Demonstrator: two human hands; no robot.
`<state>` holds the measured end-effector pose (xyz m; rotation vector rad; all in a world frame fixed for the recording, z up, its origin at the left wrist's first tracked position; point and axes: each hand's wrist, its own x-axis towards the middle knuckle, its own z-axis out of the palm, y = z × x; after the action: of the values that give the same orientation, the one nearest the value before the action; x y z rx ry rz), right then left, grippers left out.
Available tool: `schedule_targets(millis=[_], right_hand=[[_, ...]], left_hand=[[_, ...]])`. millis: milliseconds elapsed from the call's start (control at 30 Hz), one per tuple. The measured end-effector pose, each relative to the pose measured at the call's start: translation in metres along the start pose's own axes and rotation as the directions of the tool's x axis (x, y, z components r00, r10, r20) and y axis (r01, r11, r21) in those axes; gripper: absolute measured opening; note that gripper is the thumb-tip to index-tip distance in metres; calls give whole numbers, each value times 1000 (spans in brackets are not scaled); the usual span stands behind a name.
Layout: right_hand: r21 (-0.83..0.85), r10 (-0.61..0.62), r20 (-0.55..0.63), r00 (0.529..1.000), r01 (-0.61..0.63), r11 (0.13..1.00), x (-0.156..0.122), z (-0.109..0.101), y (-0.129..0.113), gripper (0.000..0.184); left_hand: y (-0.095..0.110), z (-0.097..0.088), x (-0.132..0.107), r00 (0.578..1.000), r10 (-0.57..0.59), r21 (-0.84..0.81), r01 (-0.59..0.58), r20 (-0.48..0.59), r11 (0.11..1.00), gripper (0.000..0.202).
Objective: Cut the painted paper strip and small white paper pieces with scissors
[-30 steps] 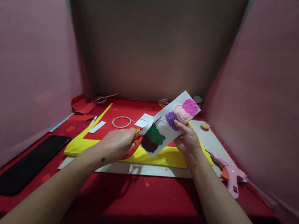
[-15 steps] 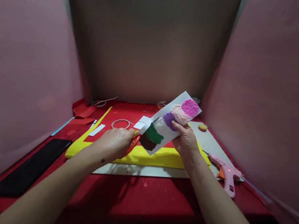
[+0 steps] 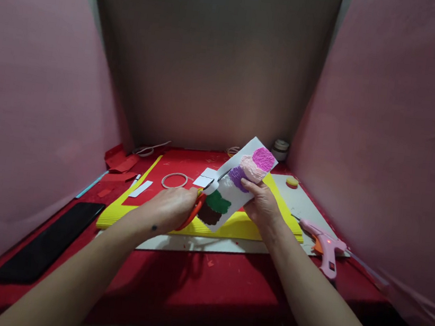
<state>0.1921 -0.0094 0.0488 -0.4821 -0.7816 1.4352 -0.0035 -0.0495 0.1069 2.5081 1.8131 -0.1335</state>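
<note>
My left hand [image 3: 174, 206] is closed round the orange handles of a pair of scissors [image 3: 193, 214]. Their blades meet the left long edge of a white card [image 3: 249, 148], which carries textured patches of magenta, pale pink, purple, white, green and dark brown. A strip of the card curls up beside the blades. My right hand [image 3: 263, 204] pinches the card at its right side, thumb on the purple patch. Both hands are above a yellow corrugated sheet [image 3: 114, 218] with a red panel [image 3: 148, 167] on it.
A pink glue gun [image 3: 325, 244] with a lit red light lies at right. Nearby are a yellow round piece [image 3: 292, 182] and a jar [image 3: 280, 150]. A tape-like ring [image 3: 174, 180], white paper pieces [image 3: 141, 189], red scraps [image 3: 120, 158] and a black phone-like slab [image 3: 49, 242] lie leftward.
The card has shifted slightly left and down with my right hand. The scissor blades have moved further along its edge, and the cut strip now curls more.
</note>
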Motion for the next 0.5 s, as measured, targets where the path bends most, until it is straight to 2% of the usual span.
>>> schedule_targets(millis=[167,367,500], right_hand=[[29,6,-17,1000,-5,1000,-1,3,-2,30],[63,2,-42,999,1,998,0,6,-1,30],[13,35,68,997,-36,999,-3,-1,-11,32]], left_hand=[[7,-4,-3,1000,23,164,-20,-17,986,29],[3,-7,-4,991,73,232,-45,-110,972,35],[-5,-6,-3,984,103,239,-67,-143,969,41]])
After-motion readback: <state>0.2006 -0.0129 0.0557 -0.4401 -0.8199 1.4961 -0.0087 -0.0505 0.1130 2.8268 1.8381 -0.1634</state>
